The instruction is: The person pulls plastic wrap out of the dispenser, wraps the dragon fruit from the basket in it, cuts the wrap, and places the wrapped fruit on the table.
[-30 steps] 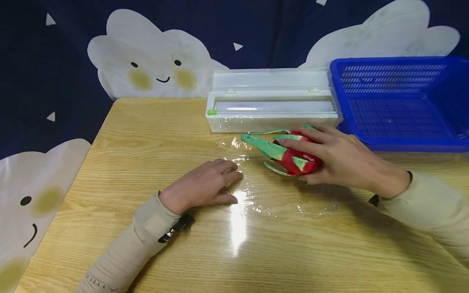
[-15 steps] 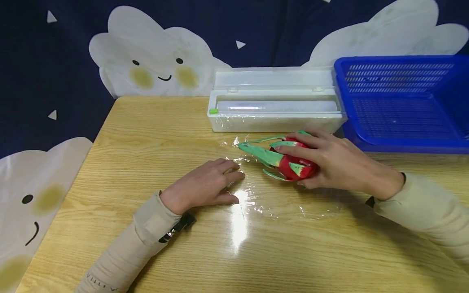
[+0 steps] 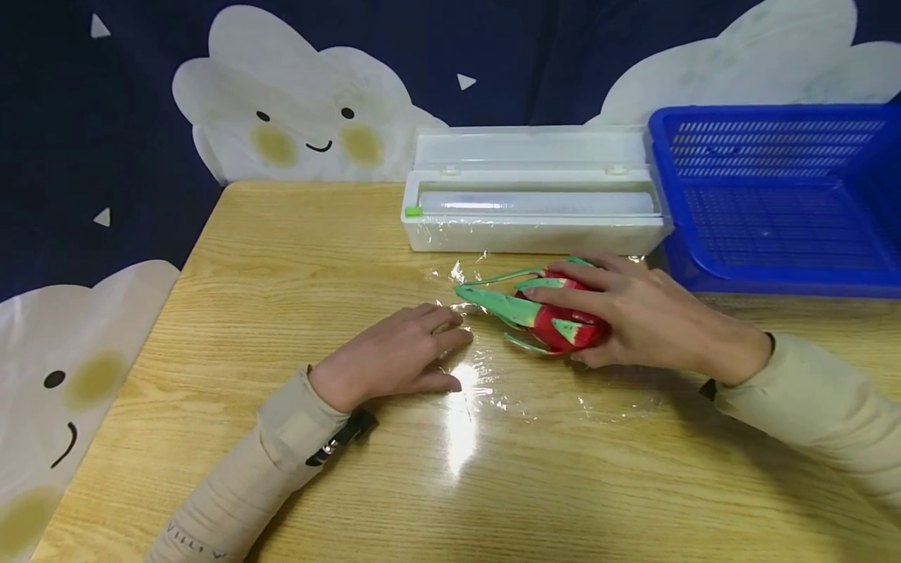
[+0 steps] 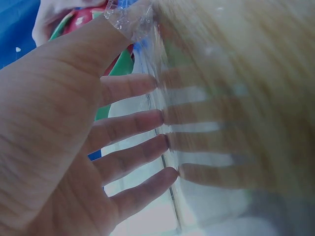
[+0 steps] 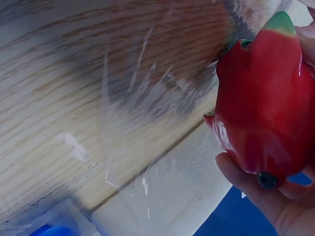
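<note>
My right hand grips a red dragon fruit with green scales, its long green tips aimed left in the head view. The fruit is low over a sheet of clear plastic wrap spread on the wooden table. Fingers and thumb curl round the fruit's sides in the right wrist view. My left hand rests at the wrap's left edge with its fingers spread. In the left wrist view the left fingertips touch the table, and crinkled wrap lies by the thumb.
Behind the wrap stands a white cling-film box, lid raised, with a film roll inside and a green slider on its front edge. A blue plastic basket is at the back right. A cloud-print cloth hangs behind.
My right hand has brought the dragon fruit slightly toward me and down to the wrap. The left hand has stayed in place. The view has shifted a little.
</note>
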The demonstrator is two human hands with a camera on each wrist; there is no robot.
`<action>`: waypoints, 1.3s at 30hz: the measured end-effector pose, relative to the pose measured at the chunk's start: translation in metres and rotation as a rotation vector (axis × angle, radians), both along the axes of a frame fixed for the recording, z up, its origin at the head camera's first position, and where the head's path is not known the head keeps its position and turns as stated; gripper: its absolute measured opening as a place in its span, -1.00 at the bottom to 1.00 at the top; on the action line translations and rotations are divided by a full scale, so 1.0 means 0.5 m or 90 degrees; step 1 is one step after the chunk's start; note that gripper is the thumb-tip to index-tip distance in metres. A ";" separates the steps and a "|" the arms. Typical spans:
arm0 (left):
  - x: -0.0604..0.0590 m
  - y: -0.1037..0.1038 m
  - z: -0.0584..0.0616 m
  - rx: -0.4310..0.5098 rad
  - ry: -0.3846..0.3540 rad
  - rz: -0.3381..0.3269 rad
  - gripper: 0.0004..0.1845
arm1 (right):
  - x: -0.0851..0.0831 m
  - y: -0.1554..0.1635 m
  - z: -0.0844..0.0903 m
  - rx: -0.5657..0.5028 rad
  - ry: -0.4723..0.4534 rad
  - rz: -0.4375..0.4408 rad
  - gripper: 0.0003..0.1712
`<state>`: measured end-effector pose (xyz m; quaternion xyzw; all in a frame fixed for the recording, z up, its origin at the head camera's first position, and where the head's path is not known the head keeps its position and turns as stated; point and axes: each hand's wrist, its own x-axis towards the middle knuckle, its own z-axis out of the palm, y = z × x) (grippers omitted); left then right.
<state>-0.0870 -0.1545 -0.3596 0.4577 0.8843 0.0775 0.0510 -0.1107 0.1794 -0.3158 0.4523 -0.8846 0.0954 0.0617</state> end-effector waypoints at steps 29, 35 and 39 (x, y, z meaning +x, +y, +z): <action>-0.001 0.002 0.001 0.009 0.029 -0.013 -0.38 | -0.005 -0.037 0.014 0.040 -0.027 0.016 0.15; -0.002 0.002 0.000 0.015 0.043 -0.019 -0.39 | -0.011 -0.043 0.020 0.056 -0.063 -0.003 0.13; -0.001 0.001 0.001 0.016 0.042 -0.019 -0.40 | -0.017 -0.049 0.022 0.069 -0.073 -0.008 0.10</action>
